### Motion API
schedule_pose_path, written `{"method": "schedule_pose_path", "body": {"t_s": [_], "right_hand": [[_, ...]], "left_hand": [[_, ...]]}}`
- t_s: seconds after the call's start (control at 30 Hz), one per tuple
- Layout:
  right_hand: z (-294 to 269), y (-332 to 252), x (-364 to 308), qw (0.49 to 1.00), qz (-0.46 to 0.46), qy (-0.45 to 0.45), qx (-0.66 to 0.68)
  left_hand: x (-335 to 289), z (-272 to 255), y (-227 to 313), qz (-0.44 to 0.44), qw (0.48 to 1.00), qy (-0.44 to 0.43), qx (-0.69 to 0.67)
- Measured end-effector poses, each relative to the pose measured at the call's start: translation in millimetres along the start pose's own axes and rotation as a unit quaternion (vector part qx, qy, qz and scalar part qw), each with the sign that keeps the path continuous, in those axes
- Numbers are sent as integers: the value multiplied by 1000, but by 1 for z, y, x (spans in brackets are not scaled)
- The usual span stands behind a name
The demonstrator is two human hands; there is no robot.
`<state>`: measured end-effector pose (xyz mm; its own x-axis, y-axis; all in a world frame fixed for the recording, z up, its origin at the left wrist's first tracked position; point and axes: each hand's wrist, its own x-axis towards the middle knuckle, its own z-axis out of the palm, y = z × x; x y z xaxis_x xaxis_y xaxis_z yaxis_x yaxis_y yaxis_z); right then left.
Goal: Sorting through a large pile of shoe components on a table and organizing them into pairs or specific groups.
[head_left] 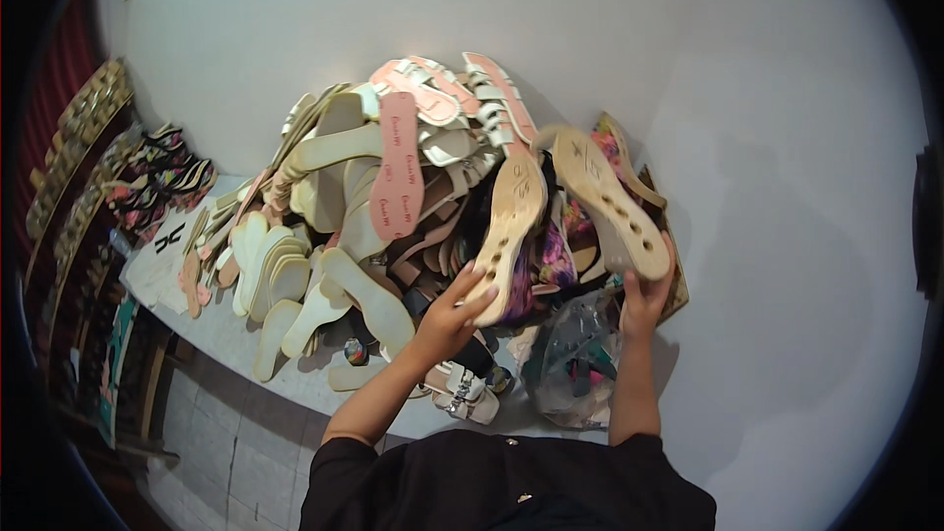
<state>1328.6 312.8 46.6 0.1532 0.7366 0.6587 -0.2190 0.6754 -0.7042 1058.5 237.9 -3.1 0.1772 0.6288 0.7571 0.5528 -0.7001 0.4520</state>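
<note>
In my left hand [456, 313] is a pale wooden shoe sole [511, 221], gripped near its heel end. A second wooden shoe sole [610, 202] is in my right hand [649, 295], held by its lower end with the fingers wrapped around the edge. Both soles have a row of dark holes and handwritten marks, and they lean apart at the top. Behind them lies a heap of cream insoles [339, 147] and shoe parts, with a pink printed insole [400, 167] on top. White strappy sandals [497, 98] rest at the back of the heap.
A clear plastic bag [570, 364] stands below my hands, beside a jewelled white sandal [460, 393]. The white table [221, 359] runs along the wall. At the left are shelves of shoe forms [74, 167] and several colourful straps [162, 177].
</note>
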Motion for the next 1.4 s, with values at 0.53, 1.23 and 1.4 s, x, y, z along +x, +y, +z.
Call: {"method": "schedule_pose_path", "body": {"t_s": [0.53,1.23,1.4], "right_hand": [[136,-12,-116,942,206,-220,149],[444,-31,-360,889,116,-423,130],[515,-14,-373,883,178,-415,130]], "left_hand": [[-159,-165,56,-162,951,54,258],[-351,-431,93,-335,876,157,309],[-377,-490,47,-343,877,136,309]]}}
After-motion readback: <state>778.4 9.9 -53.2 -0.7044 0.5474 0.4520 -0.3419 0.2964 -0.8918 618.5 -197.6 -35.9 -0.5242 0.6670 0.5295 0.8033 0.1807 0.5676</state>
